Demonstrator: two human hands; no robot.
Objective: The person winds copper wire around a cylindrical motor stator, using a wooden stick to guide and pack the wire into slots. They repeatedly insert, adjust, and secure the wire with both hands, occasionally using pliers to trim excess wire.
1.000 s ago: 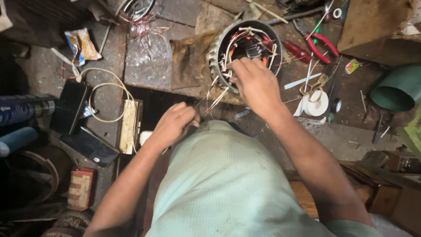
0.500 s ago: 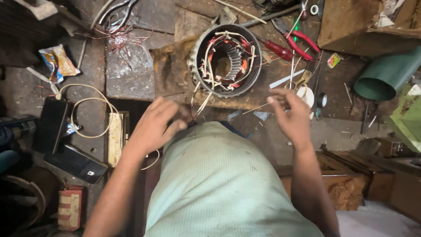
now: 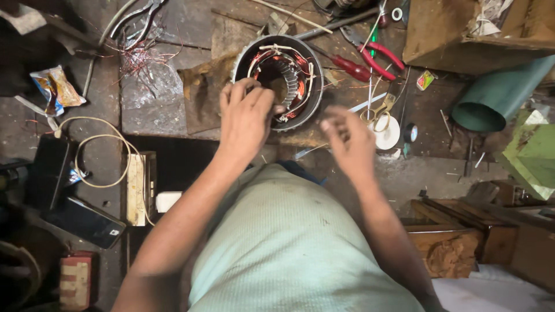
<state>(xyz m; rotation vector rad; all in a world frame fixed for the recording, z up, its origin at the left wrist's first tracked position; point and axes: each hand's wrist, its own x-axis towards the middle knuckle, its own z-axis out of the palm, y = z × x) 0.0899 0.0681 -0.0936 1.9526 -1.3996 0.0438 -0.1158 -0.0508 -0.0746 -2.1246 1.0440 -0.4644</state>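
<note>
left hand (image 3: 245,118) rested on near rim of the motor stator (image 3: 278,81), fingers curled loosely into the copper windings (image 3: 292,86), gripping nothing firmly. right hand (image 3: 350,141) hovered to the right of it, blurred, fingers half bent; cannot tell if it pinched a wire. best done by steadying the stator and easing the coil ends gently, without nicking them. red pliers (image 3: 373,58) lay beyond the right hand.

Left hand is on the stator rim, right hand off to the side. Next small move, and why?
Probably bring the right hand back to the stator. It hovers blurred beside the housing, touching nothing, while the left hand rests its fingers on the near rim. White leads stick up loose around the copper windings, likely needing both hands.
</note>
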